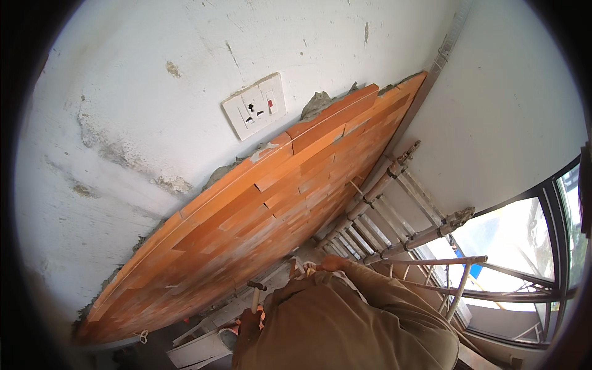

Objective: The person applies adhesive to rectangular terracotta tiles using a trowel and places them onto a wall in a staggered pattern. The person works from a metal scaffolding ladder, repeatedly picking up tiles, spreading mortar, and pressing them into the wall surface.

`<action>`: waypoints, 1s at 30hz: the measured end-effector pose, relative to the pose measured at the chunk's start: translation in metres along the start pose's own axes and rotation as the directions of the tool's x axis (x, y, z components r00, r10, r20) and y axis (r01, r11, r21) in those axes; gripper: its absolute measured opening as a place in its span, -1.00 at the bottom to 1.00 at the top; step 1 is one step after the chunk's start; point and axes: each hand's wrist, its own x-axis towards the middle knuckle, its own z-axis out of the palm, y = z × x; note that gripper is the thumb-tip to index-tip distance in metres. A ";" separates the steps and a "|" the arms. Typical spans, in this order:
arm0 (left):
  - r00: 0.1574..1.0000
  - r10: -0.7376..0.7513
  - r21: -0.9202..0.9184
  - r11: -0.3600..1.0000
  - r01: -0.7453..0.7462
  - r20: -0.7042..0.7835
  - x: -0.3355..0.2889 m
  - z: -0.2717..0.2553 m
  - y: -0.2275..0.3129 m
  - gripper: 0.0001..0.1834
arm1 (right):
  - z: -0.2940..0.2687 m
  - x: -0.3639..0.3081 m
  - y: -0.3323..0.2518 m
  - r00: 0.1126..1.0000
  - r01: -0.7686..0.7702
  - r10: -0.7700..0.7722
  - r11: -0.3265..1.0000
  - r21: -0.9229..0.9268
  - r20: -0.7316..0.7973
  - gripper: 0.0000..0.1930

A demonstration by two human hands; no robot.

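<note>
Low in the view, my left hand (250, 324) is closed round the pale wooden handle of a hammer (256, 296), its dark head uppermost. My right hand (333, 263) reaches forward, close to the foot of the brick-faced wall; its fingers seem closed on something small that I cannot make out. A whitish item and a reddish-brown piece lie just left of those fingers. Orange brick tiles (290, 185) cover the lower wall in staggered courses, with grey mortar (316, 105) squeezed out along the top edge. A thin pale line runs along the top course.
Above the tiles, a white socket plate (254, 106) sits in the scuffed white wall (154, 74). To the right, a metal ladder (382, 216) leans near the corner, beside a rusty pipe frame (456, 283) and a dark-framed window (549, 234). White boards (200, 351) lie below left.
</note>
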 end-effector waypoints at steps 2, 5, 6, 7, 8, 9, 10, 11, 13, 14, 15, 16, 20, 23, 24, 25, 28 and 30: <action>0.950 0.237 0.232 0.954 -0.188 -0.203 -0.038 -0.029 0.047 -0.51 | -0.009 0.001 -0.017 0.984 0.066 -0.010 0.946 0.317 -0.176 -0.33; 0.916 0.358 0.292 0.909 -0.297 -0.180 -0.062 -0.057 0.092 -0.53 | -0.022 0.000 -0.051 0.961 0.135 0.037 0.800 0.585 -0.273 -0.32; 0.888 0.429 0.318 0.875 -0.364 -0.166 -0.064 -0.062 0.104 -0.55 | -0.023 0.000 -0.060 0.960 0.143 0.052 0.753 0.643 -0.275 -0.32; 0.852 0.501 0.344 0.834 -0.430 -0.149 -0.065 -0.066 0.115 -0.56 | -0.022 0.003 -0.067 0.963 0.186 0.015 0.686 0.704 -0.269 -0.29; 0.812 0.569 0.368 0.788 -0.493 -0.131 -0.067 -0.070 0.127 -0.57 | -0.020 0.005 -0.073 0.964 0.225 -0.024 0.612 0.758 -0.266 -0.27; 0.796 0.595 0.371 0.768 -0.522 -0.113 -0.072 -0.075 0.142 -0.57 | -0.020 0.007 -0.077 0.962 0.259 -0.065 0.534 0.804 -0.266 -0.24; 0.778 0.621 0.372 0.747 -0.551 -0.094 -0.081 -0.080 0.158 -0.57 | -0.023 0.000 -0.084 0.974 0.223 -0.071 0.414 0.883 -0.213 -0.26; 0.760 0.646 0.372 0.725 -0.580 -0.075 -0.088 -0.082 0.171 -0.57 | -0.028 -0.011 -0.092 0.984 0.177 -0.084 0.287 0.941 -0.159 -0.28; 0.757 0.651 0.377 0.718 -0.585 -0.064 -0.094 -0.081 0.190 -0.58 | -0.032 -0.016 -0.095 0.987 0.130 -0.112 0.160 0.979 -0.113 -0.32; 0.755 0.653 0.381 0.713 -0.589 -0.057 -0.096 -0.081 0.198 -0.58 | -0.031 -0.015 -0.092 0.985 0.138 -0.121 0.164 0.977 -0.119 -0.34; 0.756 0.653 0.357 0.717 -0.599 -0.040 -0.101 -0.082 0.203 -0.57 | -0.030 -0.014 -0.088 0.984 0.143 -0.131 0.167 0.975 -0.122 -0.37; 0.758 0.652 0.333 0.720 -0.609 -0.023 -0.106 -0.084 0.207 -0.56 | -0.030 -0.012 -0.082 0.986 0.140 -0.120 0.184 0.973 -0.119 -0.41; 0.462 0.861 0.324 0.509 -0.798 -0.213 -0.114 -0.085 0.227 -0.63 | -0.022 -0.005 -0.056 0.991 0.132 0.004 0.112 0.985 -0.134 -0.59; 0.288 0.953 0.245 0.302 -0.921 -0.094 -0.118 -0.115 0.269 -0.68 | -0.001 0.004 -0.025 0.980 0.153 0.139 -0.090 0.984 -0.140 -0.69; 0.260 0.966 0.309 0.245 -0.919 0.007 -0.149 -0.136 0.297 -0.66 | 0.009 0.010 -0.010 0.975 0.162 0.178 -0.161 0.974 -0.132 -0.71; 0.235 0.965 0.362 0.180 -0.915 0.114 -0.191 -0.155 0.328 -0.63 | 0.024 0.017 0.011 0.961 0.167 0.257 -0.254 0.953 -0.100 -0.73; -0.188 0.975 0.430 -0.222 -0.875 0.121 -0.279 -0.175 0.386 -0.57 | 0.052 0.027 0.062 0.886 0.224 0.463 -0.390 0.893 -0.020 -0.75; -0.420 0.888 0.525 -0.451 -0.722 0.186 -0.340 -0.174 0.421 -0.58 | 0.071 0.021 0.087 0.826 0.243 0.564 -0.384 0.891 0.018 -0.75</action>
